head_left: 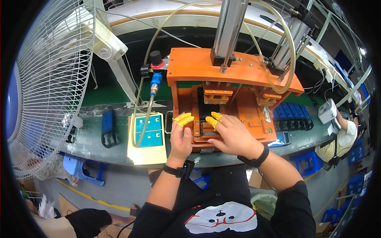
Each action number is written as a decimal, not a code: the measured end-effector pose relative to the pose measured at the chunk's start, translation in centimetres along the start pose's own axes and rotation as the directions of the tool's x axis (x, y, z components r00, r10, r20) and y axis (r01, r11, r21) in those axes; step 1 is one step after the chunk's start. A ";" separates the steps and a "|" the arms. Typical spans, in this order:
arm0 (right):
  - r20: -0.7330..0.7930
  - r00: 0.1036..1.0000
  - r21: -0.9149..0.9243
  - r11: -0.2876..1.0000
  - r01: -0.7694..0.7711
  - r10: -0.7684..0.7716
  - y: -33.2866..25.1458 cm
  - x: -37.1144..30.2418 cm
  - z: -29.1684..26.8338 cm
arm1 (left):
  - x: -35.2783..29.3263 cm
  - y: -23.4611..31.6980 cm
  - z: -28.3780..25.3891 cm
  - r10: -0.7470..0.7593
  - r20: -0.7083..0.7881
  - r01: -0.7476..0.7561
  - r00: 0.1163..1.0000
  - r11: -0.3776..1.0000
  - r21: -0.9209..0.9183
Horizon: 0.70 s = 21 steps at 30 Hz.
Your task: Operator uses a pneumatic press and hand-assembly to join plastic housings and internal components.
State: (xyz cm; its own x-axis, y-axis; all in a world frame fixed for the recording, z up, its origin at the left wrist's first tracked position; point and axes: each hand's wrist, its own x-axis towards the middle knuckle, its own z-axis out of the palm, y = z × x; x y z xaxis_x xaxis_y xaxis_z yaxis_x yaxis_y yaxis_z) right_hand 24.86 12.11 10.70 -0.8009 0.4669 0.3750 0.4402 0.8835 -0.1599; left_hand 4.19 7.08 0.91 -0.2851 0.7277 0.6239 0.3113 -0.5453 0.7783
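Black casing (205, 110), long axis fore-and-aft

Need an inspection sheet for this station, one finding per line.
Surface: dark green bench, pale scuffs.
Job items: orange press; dark piece in its fixture.
Clutter: single dark housing and yellow sheets left of press; row of housings right.
Hands: left at fixture's left side, right over its front; yellow fingertip covers; grip unclear.
Cables: clear hose loops before the sheets; white plugs right.
Surroundings: fan, blue stools, co-worker right.
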 end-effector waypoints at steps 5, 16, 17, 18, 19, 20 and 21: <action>0.175 0.984 -0.010 0.999 -0.039 0.040 0.0 1.3 -1.3 | 0.1 -0.1 0.1 0.013 0.007 -0.013 1.000 1.000 -0.013; -0.176 0.984 0.303 0.953 0.024 0.031 -4.7 -6.1 -0.3 | -2.0 2.1 -5.0 0.055 0.264 -0.167 0.963 0.891 0.422; -0.145 0.989 0.358 0.933 0.023 0.031 -5.2 -6.7 0.9 | -2.4 1.6 -5.5 0.032 0.305 -0.172 0.952 0.879 0.446; -0.114 0.993 0.413 0.911 0.021 0.029 -5.7 -7.2 2.1 | -2.7 1.2 -5.5 0.028 0.308 -0.171 0.951 0.878 0.448; -0.039 0.998 0.472 0.881 -0.030 0.054 -6.1 -7.9 3.6 | -3.0 0.8 -5.5 0.009 0.338 -0.174 0.941 0.870 0.462; -0.026 0.998 0.520 0.853 -0.030 0.051 -6.4 -8.1 4.9 | -3.2 0.8 -5.7 -0.012 0.365 -0.178 0.931 0.858 0.482; 0.007 0.999 0.564 0.825 -0.047 0.051 -6.8 -8.1 5.8 | -3.2 0.9 -5.9 -0.019 0.366 -0.176 0.930 0.854 0.490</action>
State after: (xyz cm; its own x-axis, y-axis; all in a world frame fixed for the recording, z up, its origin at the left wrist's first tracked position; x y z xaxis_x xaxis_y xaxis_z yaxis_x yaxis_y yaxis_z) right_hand 25.98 2.57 3.43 -0.7800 0.5120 0.3597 0.1714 0.7277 -0.6641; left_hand 0.08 1.82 0.01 0.0609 0.8395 0.5399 0.7598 -0.3898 0.5204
